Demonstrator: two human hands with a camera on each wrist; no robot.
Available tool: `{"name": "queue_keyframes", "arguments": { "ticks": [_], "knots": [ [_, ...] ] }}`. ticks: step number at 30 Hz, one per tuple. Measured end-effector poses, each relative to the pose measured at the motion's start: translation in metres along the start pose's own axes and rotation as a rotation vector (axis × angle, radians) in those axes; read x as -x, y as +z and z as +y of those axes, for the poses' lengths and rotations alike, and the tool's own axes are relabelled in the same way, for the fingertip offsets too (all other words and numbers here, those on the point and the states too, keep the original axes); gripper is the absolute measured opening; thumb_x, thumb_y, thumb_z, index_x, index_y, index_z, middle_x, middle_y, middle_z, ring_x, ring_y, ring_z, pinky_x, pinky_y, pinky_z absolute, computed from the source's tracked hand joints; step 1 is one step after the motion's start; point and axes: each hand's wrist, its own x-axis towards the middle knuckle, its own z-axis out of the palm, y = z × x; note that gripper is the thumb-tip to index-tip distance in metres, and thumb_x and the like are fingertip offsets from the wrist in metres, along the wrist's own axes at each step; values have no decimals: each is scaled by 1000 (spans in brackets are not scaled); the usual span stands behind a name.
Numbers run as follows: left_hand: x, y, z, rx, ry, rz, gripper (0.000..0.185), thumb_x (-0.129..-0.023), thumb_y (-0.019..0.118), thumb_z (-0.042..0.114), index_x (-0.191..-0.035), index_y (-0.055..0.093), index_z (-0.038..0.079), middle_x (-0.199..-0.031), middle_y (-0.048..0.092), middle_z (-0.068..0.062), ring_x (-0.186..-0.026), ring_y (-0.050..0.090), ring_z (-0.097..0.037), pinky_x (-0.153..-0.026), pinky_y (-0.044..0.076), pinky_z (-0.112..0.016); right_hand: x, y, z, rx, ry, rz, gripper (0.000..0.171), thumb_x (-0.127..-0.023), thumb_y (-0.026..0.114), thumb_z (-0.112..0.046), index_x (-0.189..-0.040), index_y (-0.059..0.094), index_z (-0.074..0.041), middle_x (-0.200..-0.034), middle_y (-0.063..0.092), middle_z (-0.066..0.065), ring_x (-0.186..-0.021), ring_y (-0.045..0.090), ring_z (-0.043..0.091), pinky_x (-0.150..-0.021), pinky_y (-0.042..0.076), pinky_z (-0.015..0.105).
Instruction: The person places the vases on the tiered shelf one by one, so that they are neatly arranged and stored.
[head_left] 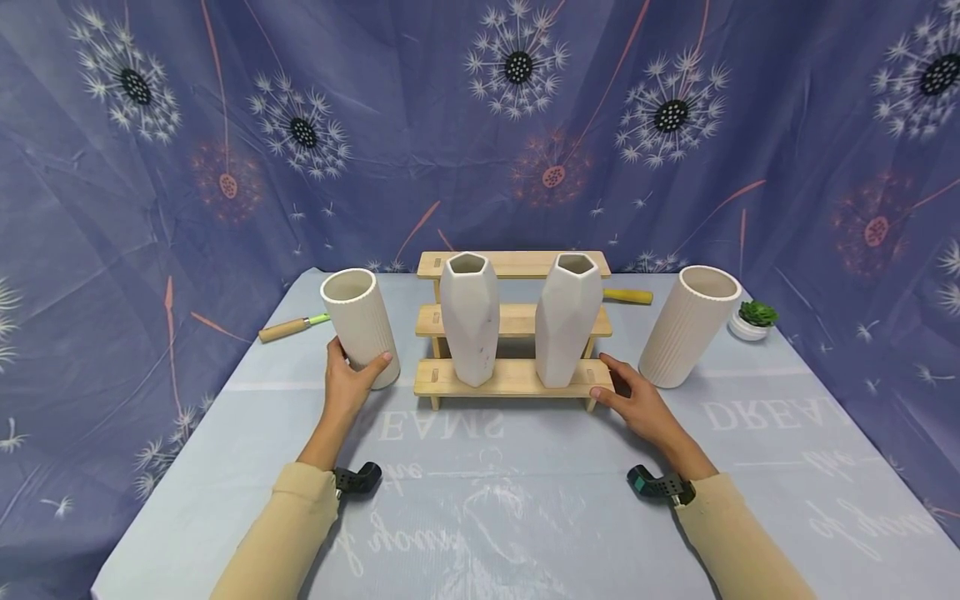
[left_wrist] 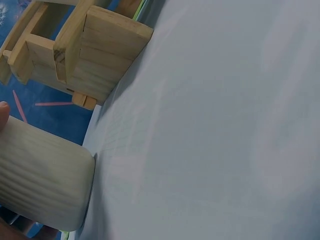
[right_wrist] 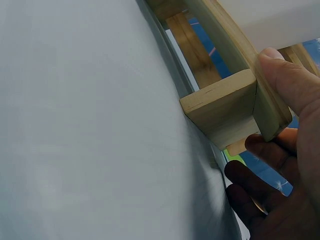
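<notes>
My left hand (head_left: 347,387) grips a white ribbed vase (head_left: 363,329) near its base, thumb on the near side and fingers round the left. The vase (left_wrist: 45,175) stands left of a three-tier wooden display stand (head_left: 513,379). With my right hand (head_left: 636,402) I pinch the right end of the stand's lowest shelf; in the right wrist view the thumb lies on top and a fingertip under the board (right_wrist: 272,110). Two white faceted vases, a left one (head_left: 471,325) and a right one (head_left: 566,329), stand upright on that lowest shelf.
Another white ribbed vase (head_left: 686,329) stands just right of my right hand. Behind it sits a small potted succulent (head_left: 752,318). A wooden-handled tool (head_left: 288,329) lies at the left edge, and a yellow handle (head_left: 628,296) shows behind the stand. A blue patterned curtain (head_left: 420,125) hangs at the back.
</notes>
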Motion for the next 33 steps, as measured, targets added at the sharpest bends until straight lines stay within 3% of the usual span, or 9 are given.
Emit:
{"name": "queue_keyframes", "arguments": {
  "ticks": [26, 33],
  "knots": [
    [3, -1, 0, 13, -59, 3, 87, -78, 76, 35, -144, 26, 8, -141, 42, -18, -131, 39, -29, -110, 29, -48, -1, 2, 5, 18, -14, 14, 73, -89, 64, -38, -148, 31, -11, -140, 46, 20, -124, 48, 33, -101, 40, 49],
    [6, -5, 10, 35, -40, 28, 83, -78, 77, 32, -142, 29, 8, -137, 44, -17, -127, 42, -28, -106, 33, -48, -1, 2, 5, 24, -19, 18, 73, -89, 64, -38, -148, 32, -10, -139, 47, 20, -124, 49, 32, -100, 40, 49]
  ]
}}
